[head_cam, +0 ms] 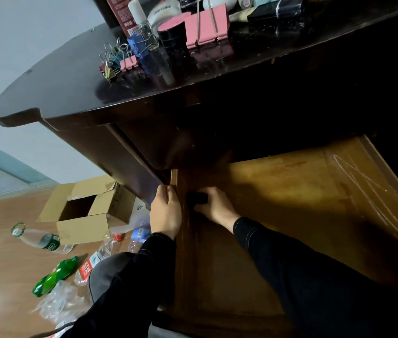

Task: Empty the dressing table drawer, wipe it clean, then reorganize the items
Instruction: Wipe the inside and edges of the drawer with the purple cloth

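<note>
Cardboard box (84, 211) and bottles (55, 276) are lying on the floor off to the left, not part of this. Binder clips (122, 59) are sitting up on the tabletop (59, 93). Left hand (166, 213) is curling over the left wall of the drawer (290, 203). Right hand (215, 206), just beside it, is gripping a dark wad (196, 198), probably a cloth, and pressing it down. Nearly all the bare wood is stretching off rightward, so I'm guessing the right hand's sweeping that way.

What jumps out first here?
The pulled-out drawer, its wooden bottom showing, fills the middle. The right hand holds a small black object in it while the left hand grips its left wall. A big pink clip stands on the tabletop above.
</note>
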`<state>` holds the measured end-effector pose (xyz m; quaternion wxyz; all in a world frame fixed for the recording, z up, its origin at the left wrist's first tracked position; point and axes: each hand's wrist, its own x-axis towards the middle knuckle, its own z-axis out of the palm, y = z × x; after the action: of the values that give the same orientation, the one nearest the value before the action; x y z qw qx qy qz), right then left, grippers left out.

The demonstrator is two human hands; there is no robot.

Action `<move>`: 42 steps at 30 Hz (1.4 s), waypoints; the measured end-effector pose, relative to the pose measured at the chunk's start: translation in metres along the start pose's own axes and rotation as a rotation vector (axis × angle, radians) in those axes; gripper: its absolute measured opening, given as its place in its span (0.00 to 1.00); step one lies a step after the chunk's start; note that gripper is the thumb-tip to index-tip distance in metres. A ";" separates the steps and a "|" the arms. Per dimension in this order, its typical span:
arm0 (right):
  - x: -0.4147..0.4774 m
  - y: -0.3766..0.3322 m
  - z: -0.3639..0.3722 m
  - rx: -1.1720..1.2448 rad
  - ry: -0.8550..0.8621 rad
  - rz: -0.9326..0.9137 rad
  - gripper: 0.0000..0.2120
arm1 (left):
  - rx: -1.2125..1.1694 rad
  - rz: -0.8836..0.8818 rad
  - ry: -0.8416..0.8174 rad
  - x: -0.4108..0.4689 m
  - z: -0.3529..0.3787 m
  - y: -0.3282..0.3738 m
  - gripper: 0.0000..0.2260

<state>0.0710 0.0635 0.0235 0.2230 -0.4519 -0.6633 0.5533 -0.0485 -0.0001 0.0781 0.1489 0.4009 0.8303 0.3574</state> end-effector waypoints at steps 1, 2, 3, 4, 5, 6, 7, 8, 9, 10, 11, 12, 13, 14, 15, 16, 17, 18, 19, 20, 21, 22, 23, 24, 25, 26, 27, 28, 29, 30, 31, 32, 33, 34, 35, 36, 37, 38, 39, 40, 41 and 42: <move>0.000 -0.004 -0.002 0.001 0.002 0.000 0.16 | -0.002 -0.001 0.003 0.000 0.000 0.000 0.11; 0.002 -0.008 -0.005 0.065 0.000 -0.019 0.14 | -0.003 -0.002 0.005 0.000 0.000 0.000 0.12; 0.003 -0.014 -0.008 0.178 0.001 -0.040 0.13 | -0.004 -0.004 0.008 0.000 0.000 0.000 0.12; 0.004 -0.020 -0.012 0.298 0.009 -0.050 0.13 | -0.007 -0.005 0.009 0.000 0.000 0.000 0.12; 0.003 -0.024 -0.013 0.383 0.018 -0.061 0.12 | -0.008 -0.007 0.009 0.000 0.000 0.000 0.13; 0.001 -0.025 -0.013 0.420 0.021 -0.078 0.12 | -0.008 -0.009 0.007 0.000 0.000 0.001 0.13; -0.001 -0.023 -0.011 0.388 0.016 -0.084 0.13 | -0.007 -0.011 0.005 0.000 0.000 0.001 0.13; -0.003 -0.017 -0.008 0.311 0.001 -0.076 0.15 | -0.008 -0.011 0.003 0.000 0.000 0.001 0.13; -0.005 -0.012 -0.006 0.198 -0.019 -0.051 0.17 | -0.010 -0.011 0.001 -0.001 -0.001 0.001 0.12; -0.006 -0.008 -0.004 0.105 -0.032 -0.019 0.18 | -0.012 -0.009 -0.001 -0.001 -0.002 0.000 0.12; -0.005 -0.007 -0.005 0.066 -0.028 -0.013 0.18 | -0.014 -0.008 -0.002 -0.001 -0.002 0.000 0.11; -0.003 -0.009 -0.006 0.086 -0.012 -0.053 0.16 | -0.016 -0.005 0.000 -0.001 -0.002 0.000 0.11; -0.002 -0.014 -0.008 0.133 0.006 -0.117 0.14 | -0.019 -0.003 0.004 0.000 -0.002 0.000 0.11; -0.001 -0.020 -0.009 0.180 0.023 -0.170 0.14 | -0.026 -0.002 0.009 0.000 -0.001 0.000 0.11; 0.000 -0.024 -0.009 0.212 0.033 -0.206 0.15 | -0.032 -0.002 0.014 0.000 -0.001 0.001 0.11; 0.000 -0.025 -0.008 0.221 0.039 -0.228 0.15 | -0.034 -0.004 0.014 0.000 -0.001 0.001 0.11; -0.003 -0.023 -0.006 0.196 0.037 -0.228 0.16 | -0.031 -0.007 0.013 0.000 -0.001 0.001 0.11; -0.006 -0.018 -0.005 0.138 0.022 -0.203 0.16 | -0.027 -0.012 0.012 0.000 -0.001 0.001 0.11; -0.009 -0.011 -0.004 0.054 -0.003 -0.155 0.17 | -0.025 -0.016 0.010 0.000 -0.001 0.001 0.11; -0.012 -0.004 -0.004 -0.036 -0.034 -0.096 0.18 | -0.024 -0.022 0.008 -0.001 -0.002 0.001 0.11; -0.013 -0.002 -0.004 -0.104 -0.051 -0.054 0.19 | -0.026 -0.026 0.009 -0.002 -0.002 0.001 0.11; -0.012 -0.004 -0.004 -0.124 -0.039 -0.054 0.19 | -0.029 -0.027 0.012 -0.001 -0.002 0.001 0.11; -0.010 -0.008 -0.004 -0.098 -0.006 -0.095 0.18 | -0.031 -0.024 0.016 -0.001 -0.002 0.001 0.11; -0.008 -0.015 -0.004 -0.044 0.033 -0.155 0.18 | -0.034 -0.020 0.018 -0.001 -0.002 0.001 0.11; -0.006 -0.021 -0.003 0.023 0.069 -0.209 0.17 | -0.042 -0.014 0.017 -0.001 -0.002 0.002 0.11; -0.005 -0.026 -0.002 0.081 0.096 -0.250 0.17 | -0.050 -0.009 0.014 -0.001 -0.002 0.002 0.10; -0.005 -0.027 0.000 0.118 0.113 -0.271 0.17 | -0.053 -0.007 0.010 -0.001 -0.002 0.002 0.10; -0.007 -0.023 0.003 0.119 0.116 -0.270 0.17 | -0.049 -0.010 0.006 -0.001 -0.002 0.003 0.09; -0.010 -0.017 0.005 0.079 0.104 -0.235 0.17 | -0.040 -0.018 0.003 -0.002 -0.002 0.003 0.08; -0.013 -0.010 0.006 0.013 0.075 -0.174 0.18 | -0.031 -0.028 0.004 -0.002 -0.003 0.003 0.08; -0.015 -0.003 0.006 -0.052 0.038 -0.104 0.19 | -0.024 -0.037 0.005 -0.003 -0.003 0.003 0.08; -0.016 0.000 0.006 -0.095 0.007 -0.053 0.19 | -0.023 -0.040 0.005 -0.003 -0.003 0.002 0.08; -0.015 -0.001 0.005 -0.104 0.003 -0.040 0.19 | -0.028 -0.037 0.005 -0.003 -0.003 0.002 0.08; -0.013 -0.007 0.004 -0.081 0.023 -0.062 0.19 | -0.035 -0.028 0.007 -0.002 -0.003 0.002 0.08; -0.010 -0.014 0.003 -0.022 0.055 -0.103 0.18 | -0.042 -0.019 0.008 -0.002 -0.002 0.002 0.08; -0.008 -0.022 0.003 0.065 0.086 -0.150 0.17 | -0.047 -0.012 0.009 -0.001 -0.002 0.002 0.08; -0.007 -0.028 0.004 0.149 0.114 -0.195 0.17 | -0.049 -0.007 0.008 -0.001 -0.002 0.002 0.08; -0.007 -0.030 0.006 0.216 0.134 -0.227 0.17 | -0.047 -0.007 0.006 0.000 -0.002 0.002 0.08; -0.008 -0.029 0.008 0.246 0.141 -0.236 0.17 | -0.042 -0.011 0.004 -0.001 -0.002 0.002 0.08; -0.010 -0.023 0.011 0.229 0.139 -0.216 0.18 | -0.039 -0.017 0.003 -0.001 -0.002 0.002 0.08; -0.013 -0.016 0.013 0.174 0.123 -0.168 0.19 | -0.037 -0.021 0.000 -0.001 -0.002 0.002 0.08; -0.015 -0.008 0.014 0.110 0.092 -0.099 0.20 | -0.038 -0.023 -0.003 -0.001 -0.002 0.001 0.08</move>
<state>0.0643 0.0440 0.0299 0.3048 -0.4306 -0.6426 0.5557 -0.0484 -0.0017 0.0804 0.1618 0.3888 0.8278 0.3706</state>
